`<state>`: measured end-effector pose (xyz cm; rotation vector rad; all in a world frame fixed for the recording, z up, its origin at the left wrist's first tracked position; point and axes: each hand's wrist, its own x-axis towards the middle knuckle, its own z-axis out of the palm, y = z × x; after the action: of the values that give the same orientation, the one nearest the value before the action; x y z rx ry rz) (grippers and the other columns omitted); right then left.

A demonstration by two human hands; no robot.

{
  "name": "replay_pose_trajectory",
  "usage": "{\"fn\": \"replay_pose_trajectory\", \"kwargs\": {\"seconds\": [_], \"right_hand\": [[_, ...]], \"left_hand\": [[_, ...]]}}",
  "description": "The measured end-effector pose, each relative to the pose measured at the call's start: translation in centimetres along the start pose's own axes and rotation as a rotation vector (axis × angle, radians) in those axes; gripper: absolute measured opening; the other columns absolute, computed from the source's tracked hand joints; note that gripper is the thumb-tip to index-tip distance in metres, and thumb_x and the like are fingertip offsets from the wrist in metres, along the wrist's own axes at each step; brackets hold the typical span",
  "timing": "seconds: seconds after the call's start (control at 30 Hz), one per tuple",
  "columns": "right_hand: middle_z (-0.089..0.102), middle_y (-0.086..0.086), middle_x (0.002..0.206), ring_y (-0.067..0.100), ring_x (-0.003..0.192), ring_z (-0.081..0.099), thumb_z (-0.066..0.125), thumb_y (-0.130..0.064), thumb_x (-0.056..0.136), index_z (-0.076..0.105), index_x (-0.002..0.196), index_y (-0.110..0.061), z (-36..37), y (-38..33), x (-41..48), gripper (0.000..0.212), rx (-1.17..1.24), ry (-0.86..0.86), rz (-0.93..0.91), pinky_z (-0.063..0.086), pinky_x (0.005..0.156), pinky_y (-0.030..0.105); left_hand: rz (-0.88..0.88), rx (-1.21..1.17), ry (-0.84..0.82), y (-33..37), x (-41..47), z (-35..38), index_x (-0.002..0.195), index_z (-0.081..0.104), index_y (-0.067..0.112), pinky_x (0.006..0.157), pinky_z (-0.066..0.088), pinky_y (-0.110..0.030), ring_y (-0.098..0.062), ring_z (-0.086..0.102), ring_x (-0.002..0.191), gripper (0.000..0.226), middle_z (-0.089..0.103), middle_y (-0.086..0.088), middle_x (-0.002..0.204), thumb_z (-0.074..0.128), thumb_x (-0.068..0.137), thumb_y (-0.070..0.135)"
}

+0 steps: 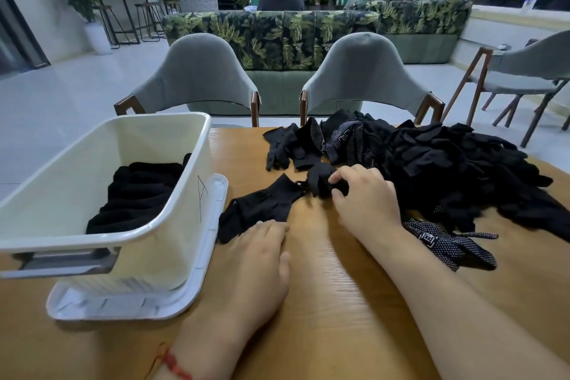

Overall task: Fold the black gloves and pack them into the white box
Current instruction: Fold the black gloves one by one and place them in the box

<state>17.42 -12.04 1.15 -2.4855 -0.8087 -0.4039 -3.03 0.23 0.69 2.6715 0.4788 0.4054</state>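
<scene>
The flat glove [262,208] lies just right of the white box [172,241] — limp, light knit, I judge, best taken at the cuff. My left hand [259,259] presses it, fingers straight; farther right, my right hand [364,194] pinches a crumpled glove [320,179].

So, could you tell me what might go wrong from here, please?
The right grip pinches a bunched glove at the edge of the pile; pulling may drag neighbours along. Dotted gloves lie mixed into that pile, so a mismatched pair could get folded. The left grip only presses the flat glove, which might slide.
</scene>
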Motion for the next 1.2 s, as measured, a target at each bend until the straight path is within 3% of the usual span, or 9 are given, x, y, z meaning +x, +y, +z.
{"fn": "replay_pose_trajectory", "kwargs": {"seconds": [0.2,0.3,0.4,0.53,0.63,0.83,0.9,1.07,1.2], "right_hand": [[0.07,-0.015,0.095,-0.003,0.093,0.063,0.079,-0.027,0.09,0.065,0.095,-0.032,-3.2,0.3,-5.0,0.015,0.582,0.023,0.214,0.048,0.077,0.015],[0.078,-0.004,0.1,0.008,0.093,0.073,0.073,-0.022,0.097,0.076,0.104,-0.031,-4.1,0.6,-6.4,0.012,0.879,-0.002,0.34,0.059,0.083,0.032],[0.079,0.012,0.094,0.027,0.089,0.072,0.062,-0.007,0.101,0.078,0.099,-0.009,-4.9,0.4,-6.0,0.016,1.251,-0.001,0.485,0.058,0.078,0.037],[0.075,0.012,0.096,0.027,0.095,0.07,0.056,-0.013,0.102,0.079,0.091,-0.01,-5.6,0.3,-5.5,0.026,1.5,-0.041,0.6,0.055,0.095,0.049],[0.078,0.012,0.1,0.026,0.094,0.075,0.052,-0.016,0.104,0.081,0.084,-0.013,-6.0,-0.2,-5.7,0.035,1.699,-0.137,0.671,0.061,0.093,0.042],[0.075,-0.002,0.083,0.007,0.065,0.072,0.057,-0.02,0.104,0.072,0.1,-0.016,-6.0,-0.9,-6.2,0.016,1.711,-0.271,0.705,0.058,0.053,0.023],[0.068,-0.006,0.07,0.005,0.055,0.065,0.052,-0.02,0.108,0.067,0.102,-0.017,-5.9,-0.9,-6.5,0.016,1.679,-0.345,0.679,0.051,0.045,0.02],[0.075,0.001,0.09,0.011,0.072,0.07,0.062,-0.03,0.096,0.08,0.095,-0.02,-6.1,-1.7,-7.4,0.021,1.509,-0.509,0.457,0.053,0.052,0.02],[0.071,0.009,0.105,0.026,0.086,0.065,0.074,-0.028,0.092,0.068,0.127,-0.006,-6.0,-2.1,-7.9,0.042,1.518,-0.588,0.391,0.059,0.059,0.027]], "left_hand": [[-0.001,-0.078,0.018,0.6,-0.3,0.0,0.139,0.048,0.041,0.094,0.052,-0.031,-0.001,0.053,0.112,0.036,0.059,0.022,0.12,0.055,0.104,0.039],[-0.002,-0.073,0.021,0.6,-0.4,0.3,0.14,0.052,0.043,0.089,0.052,-0.033,-0.003,0.048,0.104,0.036,0.057,0.022,0.106,0.05,0.104,0.048],[0.012,-0.01,0.009,0.3,-0.7,0.6,0.136,0.06,0.046,0.087,0.049,-0.028,-0.002,0.042,0.105,0.038,0.049,0.024,0.098,0.042,0.105,0.057],[0.03,-0.025,0.02,0.3,-0.9,0.5,0.106,0.068,0.045,0.077,0.047,-0.026,-0.003,0.046,0.097,0.032,0.049,0.02,0.09,0.042,0.103,0.062],[0.057,-0.048,0.056,0.2,-1.0,0.6,0.087,0.058,0.042,0.072,0.051,-0.031,-0.003,0.052,0.09,0.032,0.051,0.019,0.089,0.041,0.1,0.065],[0.092,-0.11,0.134,1.7,-1.2,-0.3,0.102,0.053,0.046,0.079,0.047,-0.02,-0.001,0.054,0.102,0.004,0.052,0.027,0.102,0.057,0.101,0.048],[0.047,-0.33,0.162,3.0,-1.5,-1.2,0.121,0.058,0.044,0.086,0.049,-0.013,0.006,0.057,0.112,0.022,0.06,0.028,0.113,0.06,0.1,0.049],[-0.153,-0.771,0.043,5.1,-1.9,-2.2,0.125,0.063,0.045,0.086,0.057,-0.018,0.006,0.068,0.106,0.033,0.071,0.023,0.116,0.07,0.093,0.053],[-0.237,-1.022,0.037,5.3,-1.3,-2.2,0.109,0.076,0.024,0.078,0.066,-0.037,-0.017,0.078,0.094,0.011,0.079,0.0,0.101,0.067,0.103,0.028]]}}
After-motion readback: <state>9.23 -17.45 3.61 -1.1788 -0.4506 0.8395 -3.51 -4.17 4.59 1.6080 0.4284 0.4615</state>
